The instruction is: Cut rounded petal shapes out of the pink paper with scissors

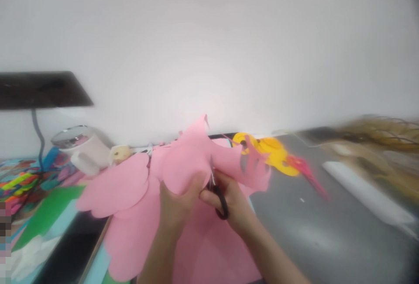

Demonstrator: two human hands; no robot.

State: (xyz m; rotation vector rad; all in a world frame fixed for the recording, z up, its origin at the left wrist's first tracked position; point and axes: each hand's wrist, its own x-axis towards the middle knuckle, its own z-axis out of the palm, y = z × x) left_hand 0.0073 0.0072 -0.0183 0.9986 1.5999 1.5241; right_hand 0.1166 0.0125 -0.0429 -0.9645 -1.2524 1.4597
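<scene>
My left hand [183,199] grips a sheet of pink paper [188,161], thumb on its near face and the other fingers mostly hidden. Dark-handled scissors [221,203] sit in my right hand [234,205], fingers wrapped round the loops. Their blades meet the pink paper just right of my left thumb. From there a ragged strip of the same paper [229,157] spreads out to the right. Below and to the left lie scalloped pink paper shapes [114,185], and under my wrists is a larger pink sheet [209,249].
Yellow paper cut-outs [275,153] and a blurred pink object [307,174] lie right of the paper on the grey table [301,227]. A white roll [366,192] is farther right. At left are a white jug-like container [90,153], a dark panel [42,89] and colourful craft pieces [21,183].
</scene>
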